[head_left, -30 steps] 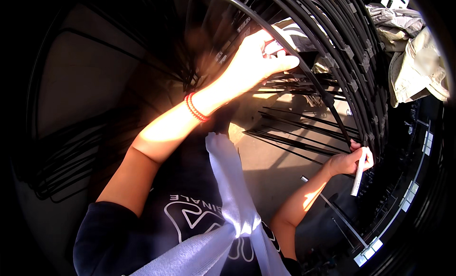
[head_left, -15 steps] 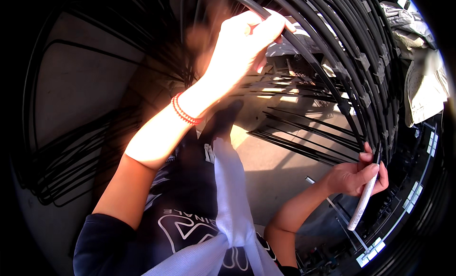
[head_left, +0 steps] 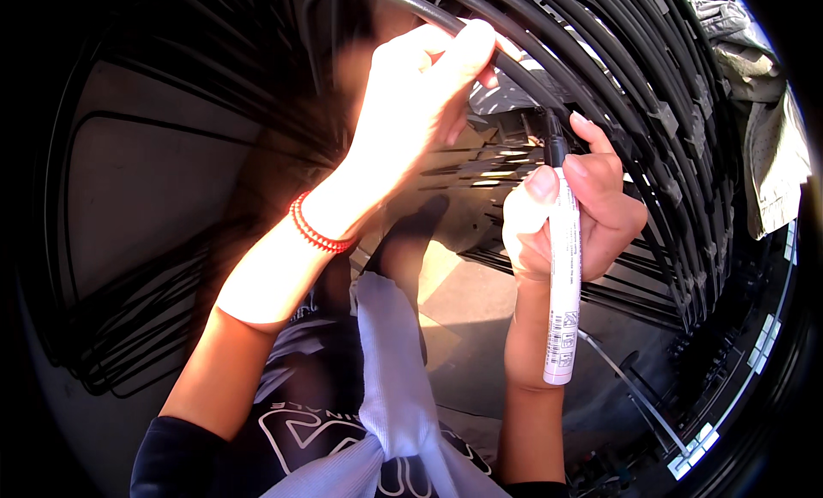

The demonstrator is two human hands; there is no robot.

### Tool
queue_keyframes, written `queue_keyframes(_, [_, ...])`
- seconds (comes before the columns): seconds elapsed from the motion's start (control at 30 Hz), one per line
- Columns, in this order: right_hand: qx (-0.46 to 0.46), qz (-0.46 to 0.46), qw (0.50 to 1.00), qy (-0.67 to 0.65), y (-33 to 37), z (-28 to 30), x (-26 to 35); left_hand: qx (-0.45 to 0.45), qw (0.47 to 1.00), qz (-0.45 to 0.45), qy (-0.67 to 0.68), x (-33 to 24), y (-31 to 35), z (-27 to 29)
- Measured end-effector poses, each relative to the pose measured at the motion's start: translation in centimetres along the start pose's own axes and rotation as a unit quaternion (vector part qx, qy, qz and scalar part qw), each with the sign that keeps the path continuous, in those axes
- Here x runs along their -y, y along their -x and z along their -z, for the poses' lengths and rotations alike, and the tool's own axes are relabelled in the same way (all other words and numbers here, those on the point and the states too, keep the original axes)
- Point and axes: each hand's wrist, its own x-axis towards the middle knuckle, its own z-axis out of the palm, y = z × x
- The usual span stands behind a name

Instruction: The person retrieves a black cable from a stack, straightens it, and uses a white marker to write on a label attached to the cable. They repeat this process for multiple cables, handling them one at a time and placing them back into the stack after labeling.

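Observation:
My left hand [head_left: 411, 95], with a red beaded bracelet at the wrist, pinches a curved black tube [head_left: 525, 76] between thumb and fingers. The tube arcs across the upper part of the view. In my right hand [head_left: 591, 198] is a white paint marker [head_left: 563, 275] with a black front end, its tip pointing up. That tip meets or nearly meets the tube, just right of my left hand; exact contact is hard to tell. Bright sunlight washes out part of the left hand.
Many parallel black tubes [head_left: 669, 112] with small clips curve down the right side. More thin black rods [head_left: 146, 318] stand in the dark at left. Grey cloth [head_left: 771, 155] hangs at the far right. A pale fabric strap [head_left: 390, 361] runs down my front.
My right hand has moved up and left from the lower right tubes, bringing the marker to the tube near my left hand. The left hand has shifted slightly left, still on the tube.

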Motion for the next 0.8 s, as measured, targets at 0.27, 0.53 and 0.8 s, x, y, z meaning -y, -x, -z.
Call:
queue_keyframes(0.27, [-0.022,-0.017,0.999,0.041,0.1,-0.4,0.0,-0.010,1.000,0.026,0.004,-0.2,-0.4,-0.2])
queue_keyframes(0.53, [-0.018,-0.011,0.998,0.056,0.1,-0.4,-0.3,-0.003,1.000,0.010,-0.002,0.1,-0.4,-0.4])
queue_keyframes(0.8, [-0.063,-0.005,0.997,0.033,0.2,-0.9,-0.8,-0.009,1.000,0.007,-0.009,0.2,-0.5,-0.5])
